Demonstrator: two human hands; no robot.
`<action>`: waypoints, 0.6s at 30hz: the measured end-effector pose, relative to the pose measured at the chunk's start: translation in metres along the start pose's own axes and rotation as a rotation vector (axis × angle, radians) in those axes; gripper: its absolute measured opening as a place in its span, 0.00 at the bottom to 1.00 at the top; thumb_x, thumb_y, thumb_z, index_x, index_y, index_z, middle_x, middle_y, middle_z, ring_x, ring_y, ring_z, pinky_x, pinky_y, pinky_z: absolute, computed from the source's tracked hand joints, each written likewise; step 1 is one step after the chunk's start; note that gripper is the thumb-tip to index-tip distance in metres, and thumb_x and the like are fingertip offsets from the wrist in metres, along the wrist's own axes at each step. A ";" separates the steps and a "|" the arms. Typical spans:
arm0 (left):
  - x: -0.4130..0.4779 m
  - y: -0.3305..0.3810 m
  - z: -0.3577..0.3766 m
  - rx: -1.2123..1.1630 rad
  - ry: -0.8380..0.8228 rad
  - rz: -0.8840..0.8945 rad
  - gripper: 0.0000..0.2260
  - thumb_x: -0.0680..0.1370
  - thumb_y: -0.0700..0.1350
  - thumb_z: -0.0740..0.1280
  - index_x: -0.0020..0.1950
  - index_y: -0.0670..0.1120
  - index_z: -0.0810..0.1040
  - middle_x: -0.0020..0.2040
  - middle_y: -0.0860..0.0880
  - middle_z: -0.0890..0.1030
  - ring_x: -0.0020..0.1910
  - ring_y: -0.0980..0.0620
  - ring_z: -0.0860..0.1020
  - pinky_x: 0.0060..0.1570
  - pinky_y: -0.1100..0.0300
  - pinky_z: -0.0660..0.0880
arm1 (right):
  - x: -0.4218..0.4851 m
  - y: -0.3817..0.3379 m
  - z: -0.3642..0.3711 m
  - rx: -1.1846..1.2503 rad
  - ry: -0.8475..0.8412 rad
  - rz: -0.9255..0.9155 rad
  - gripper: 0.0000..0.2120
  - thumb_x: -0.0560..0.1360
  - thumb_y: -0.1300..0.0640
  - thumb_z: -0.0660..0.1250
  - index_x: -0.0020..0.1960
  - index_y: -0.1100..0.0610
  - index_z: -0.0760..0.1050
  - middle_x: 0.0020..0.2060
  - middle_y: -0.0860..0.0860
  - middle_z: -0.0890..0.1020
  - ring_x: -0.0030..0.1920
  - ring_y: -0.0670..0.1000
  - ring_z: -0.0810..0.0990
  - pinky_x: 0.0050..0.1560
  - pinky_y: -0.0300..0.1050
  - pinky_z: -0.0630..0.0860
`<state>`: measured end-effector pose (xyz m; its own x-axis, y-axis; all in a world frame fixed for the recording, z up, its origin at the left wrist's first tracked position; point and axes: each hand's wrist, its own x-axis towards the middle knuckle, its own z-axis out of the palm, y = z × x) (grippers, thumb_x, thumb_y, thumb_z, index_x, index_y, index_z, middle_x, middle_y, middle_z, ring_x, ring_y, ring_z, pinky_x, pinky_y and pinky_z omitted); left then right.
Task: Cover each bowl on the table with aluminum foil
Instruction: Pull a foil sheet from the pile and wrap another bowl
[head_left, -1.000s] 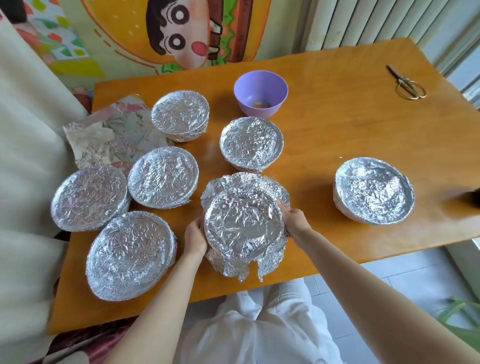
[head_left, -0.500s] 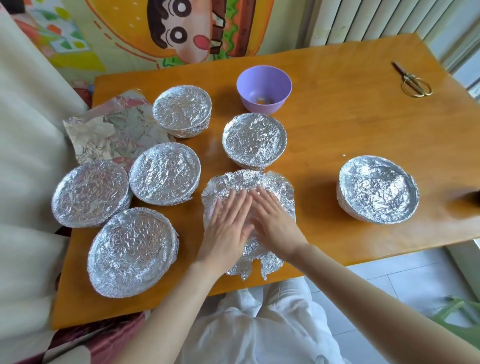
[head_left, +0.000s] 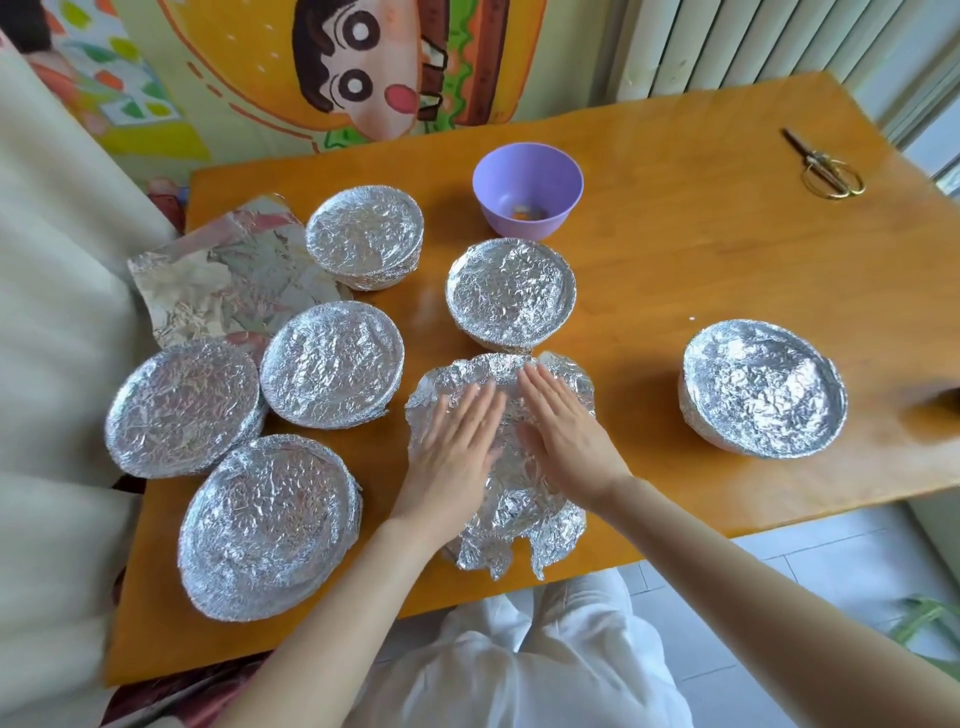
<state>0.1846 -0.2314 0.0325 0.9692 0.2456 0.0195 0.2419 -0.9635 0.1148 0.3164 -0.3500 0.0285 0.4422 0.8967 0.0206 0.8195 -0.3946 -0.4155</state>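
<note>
Foil goes on at the near edge of the worktop (head_left: 701, 270): a person's left hand (head_left: 454, 452) and right hand (head_left: 569, 441) lie flat on a foil-draped bowl (head_left: 511, 512). Each grip is spread, with straight fingers side by side, pinching nothing. The bowl is hidden under the sheet. The crumpled skirt stands loose all round, and its near flaps hang over the worktop's edge.

6 more bowls carry tight foil lids, so their contents cannot be seen. 4 cluster at left: the far-left bowl (head_left: 363, 234), the middle-left bowl (head_left: 332, 361), the edge bowl (head_left: 182, 405) and the near-left bowl (head_left: 270, 525). The centre bowl (head_left: 511, 291) sits just beyond the fingertips. The right bowl (head_left: 763, 387) stands well apart. An uncovered purple bowl (head_left: 527, 176) behind the centre bowl holds a few small orange bits.

A wrinkled spare foil sheet (head_left: 228, 280) lies at left among the cluster, and both it and the edge bowl reach past the worktop's left edge. Scissors (head_left: 826, 163) rest near the far right corner. A pale cloth (head_left: 52, 312) borders the left side, and a cartoon mural (head_left: 363, 67) backs the far edge.

Bare wood runs between the centre bowl and the right bowl, and on toward the scissors.
</note>
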 end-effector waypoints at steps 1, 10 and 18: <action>0.008 0.003 -0.001 0.031 0.016 0.041 0.25 0.80 0.48 0.49 0.76 0.41 0.52 0.77 0.44 0.53 0.76 0.49 0.49 0.73 0.50 0.45 | 0.005 -0.002 -0.001 -0.007 -0.010 -0.023 0.27 0.81 0.55 0.54 0.76 0.62 0.50 0.76 0.56 0.53 0.75 0.49 0.44 0.74 0.43 0.41; 0.030 -0.020 -0.008 -0.113 -0.236 -0.083 0.39 0.77 0.35 0.62 0.77 0.51 0.38 0.77 0.51 0.40 0.76 0.50 0.43 0.72 0.57 0.40 | 0.015 0.007 0.007 0.277 -0.021 0.223 0.20 0.83 0.58 0.52 0.74 0.55 0.62 0.70 0.52 0.69 0.67 0.53 0.71 0.66 0.48 0.67; 0.027 -0.027 -0.014 -0.768 -0.073 -0.422 0.19 0.83 0.37 0.53 0.73 0.47 0.65 0.57 0.30 0.75 0.56 0.32 0.72 0.51 0.47 0.69 | 0.012 0.008 0.009 0.594 0.039 0.483 0.15 0.83 0.55 0.53 0.41 0.59 0.69 0.25 0.48 0.66 0.27 0.48 0.62 0.34 0.46 0.58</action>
<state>0.2031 -0.1972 0.0434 0.8128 0.5327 -0.2359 0.5078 -0.4493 0.7350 0.3253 -0.3408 0.0174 0.7230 0.6398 -0.2605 0.2027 -0.5570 -0.8054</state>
